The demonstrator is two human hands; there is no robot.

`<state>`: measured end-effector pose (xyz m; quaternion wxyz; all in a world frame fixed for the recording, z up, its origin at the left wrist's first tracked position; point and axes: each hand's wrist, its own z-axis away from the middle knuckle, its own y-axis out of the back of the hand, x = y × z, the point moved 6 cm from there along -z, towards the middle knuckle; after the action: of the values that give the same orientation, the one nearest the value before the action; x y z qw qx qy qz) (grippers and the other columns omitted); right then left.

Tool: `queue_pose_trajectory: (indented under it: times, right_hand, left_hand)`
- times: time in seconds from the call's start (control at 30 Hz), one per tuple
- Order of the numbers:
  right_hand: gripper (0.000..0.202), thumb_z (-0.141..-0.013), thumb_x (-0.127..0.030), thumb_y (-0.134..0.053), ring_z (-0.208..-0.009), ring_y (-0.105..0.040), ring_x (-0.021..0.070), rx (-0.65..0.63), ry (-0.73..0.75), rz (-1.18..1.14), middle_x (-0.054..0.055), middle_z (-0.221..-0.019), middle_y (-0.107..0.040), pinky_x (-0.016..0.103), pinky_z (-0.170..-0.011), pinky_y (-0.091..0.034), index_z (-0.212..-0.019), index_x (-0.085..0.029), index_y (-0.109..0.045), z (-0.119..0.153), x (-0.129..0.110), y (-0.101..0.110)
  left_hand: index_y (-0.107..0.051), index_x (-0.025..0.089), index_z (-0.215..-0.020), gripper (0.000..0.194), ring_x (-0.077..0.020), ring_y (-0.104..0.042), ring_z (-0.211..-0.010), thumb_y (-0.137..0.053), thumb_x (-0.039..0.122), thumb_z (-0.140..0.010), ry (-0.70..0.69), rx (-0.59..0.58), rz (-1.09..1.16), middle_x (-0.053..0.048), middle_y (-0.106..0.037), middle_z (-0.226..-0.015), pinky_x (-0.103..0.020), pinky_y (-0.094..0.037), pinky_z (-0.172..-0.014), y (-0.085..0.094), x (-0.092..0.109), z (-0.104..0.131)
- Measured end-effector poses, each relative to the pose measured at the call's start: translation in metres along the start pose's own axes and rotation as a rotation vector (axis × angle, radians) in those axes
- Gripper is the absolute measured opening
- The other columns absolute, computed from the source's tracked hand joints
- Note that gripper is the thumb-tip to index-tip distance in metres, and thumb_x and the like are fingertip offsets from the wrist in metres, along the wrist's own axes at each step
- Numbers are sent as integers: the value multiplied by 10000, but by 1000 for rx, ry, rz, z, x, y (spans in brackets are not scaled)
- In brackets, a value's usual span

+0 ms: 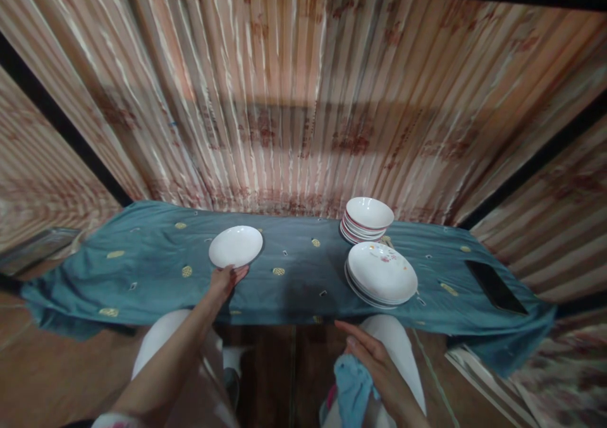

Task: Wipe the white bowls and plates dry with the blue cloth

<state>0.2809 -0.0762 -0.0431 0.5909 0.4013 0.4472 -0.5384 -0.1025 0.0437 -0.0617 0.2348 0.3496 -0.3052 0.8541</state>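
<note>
My left hand [228, 281] grips the near rim of a white plate [236, 246] at the left of the table, thumb on top and fingers beneath. The plate's near side appears tilted up slightly. Low in the view, in front of the table edge, my right hand [367, 351] holds a light blue cloth [351, 387] that hangs down over my lap; its index finger points out. Beyond that hand stands a stack of white plates [382, 273], the top one with a floral print. Behind them is a stack of white bowls [370, 214] with red rims.
A teal cloth with yellow pineapple prints [303, 295] covers the table. A flat black object, perhaps a phone [496, 287], lies at the right end. Pleated curtains [284, 131] hang close behind and at both sides, with dark poles [535, 162] at the corners.
</note>
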Motion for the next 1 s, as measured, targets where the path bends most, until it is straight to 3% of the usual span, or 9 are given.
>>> queue_pose_trajectory:
  times: [0.17,0.4,0.53,0.6,0.67,0.8,0.87,1.0]
  right_hand:
    - [650,-715,-717,-751,-674,-626,201,-11,-55,-32,24,-704,-686,318,-662,-522,-1164,-248,-781,2,3,-21]
    - [630,-689,-738,-758,-851,-700,227,129,-93,-216,80,-1036,-777,314,-760,-565,-1047,-222,-811,-7,2,-41]
    - [611,-641,-689,-813,-804,-726,222,137,-119,-426,60,-933,-783,299,-696,-582,-1044,-229,-807,-23,-9,-48]
    - [549,-657,-667,-798,-888,-737,241,156,-71,-484,69,-998,-791,315,-758,-593,-1000,-238,-809,-36,-19,-48]
    - [493,-690,-632,-751,-992,-724,261,265,37,-482,69,-1066,-786,328,-796,-591,-986,-240,-793,-50,-31,-44]
    - [464,-789,-507,-584,-1089,-691,273,201,220,-229,74,-1129,-770,393,-944,-552,-1105,-208,-743,-90,-51,-61]
    - [413,-817,-416,-559,-1162,-655,266,188,342,30,69,-1196,-747,392,-1038,-498,-1125,-207,-739,-108,-58,-72]
    - [389,-892,-269,-529,-1263,-598,256,24,526,558,90,-1333,-683,433,-1142,-412,-1239,-220,-698,-132,-52,-102]
  left_hand:
    - [-562,96,-1159,317,-258,-788,-806,-475,-38,-884,-19,-40,-27,-210,-767,-958,-348,-643,-766,1,-4,7]
    - [-555,152,-1105,271,-239,-747,-571,-535,-5,-885,23,-177,-179,-72,-730,-646,-290,-607,-553,-8,-22,36]
    - [-588,173,-1053,221,-231,-721,-514,-550,31,-888,57,-302,-326,-31,-706,-586,-278,-577,-502,-14,-34,44]
    - [-603,179,-1059,226,-247,-733,-545,-563,42,-882,83,-345,-358,-31,-710,-595,-278,-561,-487,-15,-41,43]
    - [-617,181,-1085,258,-271,-753,-606,-600,51,-862,110,-363,-356,-42,-723,-627,-282,-552,-490,-16,-46,40]
    - [-614,184,-1088,257,-274,-749,-607,-611,71,-857,102,-396,-410,-33,-710,-614,-301,-557,-510,-21,-52,35]
    - [-600,196,-1067,229,-247,-714,-529,-602,89,-865,81,-411,-458,-6,-682,-567,-295,-547,-489,-24,-53,32]
    - [-592,204,-1057,222,-228,-677,-486,-652,178,-844,51,-457,-505,13,-659,-556,-309,-543,-501,-26,-55,24]
